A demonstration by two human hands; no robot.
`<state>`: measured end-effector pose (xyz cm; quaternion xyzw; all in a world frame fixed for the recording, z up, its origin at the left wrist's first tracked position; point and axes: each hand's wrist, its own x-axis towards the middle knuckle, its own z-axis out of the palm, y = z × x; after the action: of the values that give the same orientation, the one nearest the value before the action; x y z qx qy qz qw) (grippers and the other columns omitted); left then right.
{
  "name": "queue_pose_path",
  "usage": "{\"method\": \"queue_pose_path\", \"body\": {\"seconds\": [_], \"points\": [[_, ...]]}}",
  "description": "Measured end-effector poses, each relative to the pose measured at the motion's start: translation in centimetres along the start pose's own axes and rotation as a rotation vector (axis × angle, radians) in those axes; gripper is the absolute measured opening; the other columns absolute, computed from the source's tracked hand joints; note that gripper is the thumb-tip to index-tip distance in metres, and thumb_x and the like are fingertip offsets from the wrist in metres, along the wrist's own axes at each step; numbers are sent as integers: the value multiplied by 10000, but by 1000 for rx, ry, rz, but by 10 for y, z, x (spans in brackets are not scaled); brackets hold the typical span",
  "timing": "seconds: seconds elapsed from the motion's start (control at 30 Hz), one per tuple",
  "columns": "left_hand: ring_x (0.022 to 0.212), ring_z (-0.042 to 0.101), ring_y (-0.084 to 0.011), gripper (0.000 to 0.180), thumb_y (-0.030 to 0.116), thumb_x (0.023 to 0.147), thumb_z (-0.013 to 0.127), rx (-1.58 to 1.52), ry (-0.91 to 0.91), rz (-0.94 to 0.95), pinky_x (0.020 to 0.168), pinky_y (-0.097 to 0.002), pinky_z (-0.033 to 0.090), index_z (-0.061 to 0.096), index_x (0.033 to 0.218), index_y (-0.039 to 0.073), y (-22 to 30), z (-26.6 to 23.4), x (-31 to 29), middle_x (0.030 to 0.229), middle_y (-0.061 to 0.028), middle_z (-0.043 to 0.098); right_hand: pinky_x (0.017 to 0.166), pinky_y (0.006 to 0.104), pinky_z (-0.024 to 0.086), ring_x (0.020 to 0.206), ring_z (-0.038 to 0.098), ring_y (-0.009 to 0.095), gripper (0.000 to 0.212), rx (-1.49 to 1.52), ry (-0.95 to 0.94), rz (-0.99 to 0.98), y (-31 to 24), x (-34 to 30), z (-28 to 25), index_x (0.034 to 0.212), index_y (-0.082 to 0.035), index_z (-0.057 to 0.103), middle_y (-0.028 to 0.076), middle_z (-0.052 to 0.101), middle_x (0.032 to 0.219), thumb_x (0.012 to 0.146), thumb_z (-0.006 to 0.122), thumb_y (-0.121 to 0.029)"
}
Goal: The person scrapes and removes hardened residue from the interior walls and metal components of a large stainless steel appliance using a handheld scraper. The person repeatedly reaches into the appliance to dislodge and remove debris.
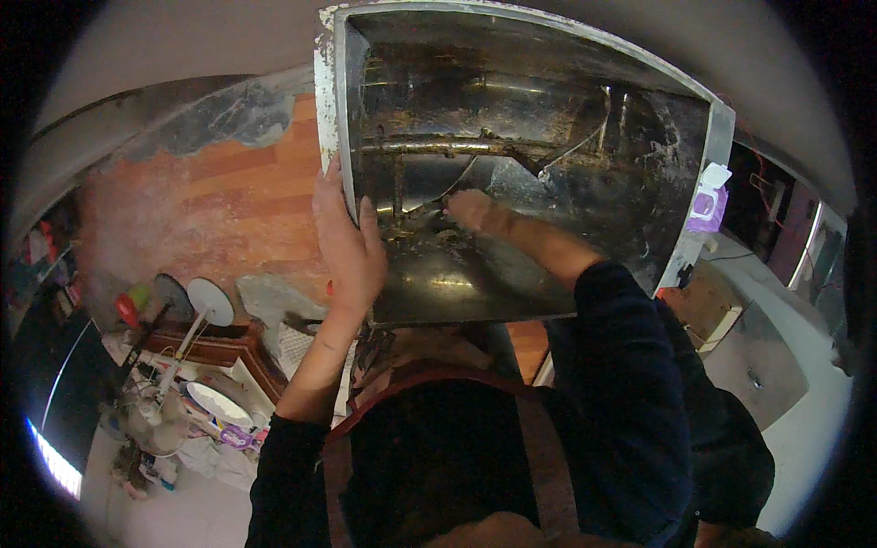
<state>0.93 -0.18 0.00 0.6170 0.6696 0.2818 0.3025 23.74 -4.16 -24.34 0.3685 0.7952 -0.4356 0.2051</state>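
A large, dirty metal mixer tub point(457, 283) with a pale, worn rim stands open in front of me. Along its inside runs a stained horizontal shaft point(429, 146), with thin bent metal bars point(577, 146) joined to it. My left hand point(349, 251) grips the tub's left wall, its thumb on the inner side and the fingers outside. Deep in the tub, my right hand point(470, 210) is closed like a fist beside the lower end of a bent bar, near the bottom left. Whatever its fingers hold is hidden.
A purple and white wipes pack point(707, 205) sits on the tub's right edge. At left, a white round-headed stand point(210, 301) and a cluttered table lie past the orange wood-pattern floor point(219, 201). A cardboard box point(703, 306) is at right.
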Motion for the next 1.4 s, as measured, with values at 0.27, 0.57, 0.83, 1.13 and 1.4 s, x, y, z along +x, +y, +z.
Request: {"method": "queue_pose_path", "body": {"seconds": [0.27, 0.57, 0.83, 1.13, 1.4], "points": [[1398, 422, -461, 575, -20, 967, 534, 6, -27, 7, 1180, -491, 309, 394, 1524, -29, 2, 3, 2, 1497, -263, 466, 707, 511, 584, 831, 714, 418, 260, 59, 309, -337, 76, 25, 98, 992, -1, 719, 221, 725, 904, 812, 705, -188], [1419, 410, -456, 562, -20, 972, 524, 78, -16, -38, 1200, -487, 292, 383, 1515, -53, -1, -11, -8, 1520, -269, 448, 742, 517, 599, 898, 732, 405, 343, 104, -83, 16, 21, 4, 4, 1130, 2, 644, 229, 728, 934, 826, 693, -149], [1410, 419, -453, 571, -25, 973, 522, 90, -43, -23, 1193, -480, 300, 369, 1522, -60, 1, -4, -3, 1509, -270, 450, 769, 525, 570, 927, 712, 397, 308, -17, 65, -226, 6, 26, 49, 1131, -37, 645, 201, 724, 936, 866, 694, -187], [1402, 426, -455, 571, -31, 967, 518, -16, -76, 19, 1187, -475, 309, 384, 1521, -46, 7, 7, 12, 1504, -267, 456, 799, 551, 573, 912, 704, 434, 410, 210, 351, -315, 39, 19, 104, 1127, 7, 694, 208, 733, 933, 769, 698, -192], [1408, 421, -459, 563, -40, 969, 498, 25, -37, -17, 1191, -473, 307, 384, 1520, -49, -3, -2, -4, 1509, -265, 453, 757, 512, 592, 861, 724, 408, 230, 34, -20, -10, 20, 4, 16, 792, -21, 752, 224, 739, 900, 761, 697, -242]]}}
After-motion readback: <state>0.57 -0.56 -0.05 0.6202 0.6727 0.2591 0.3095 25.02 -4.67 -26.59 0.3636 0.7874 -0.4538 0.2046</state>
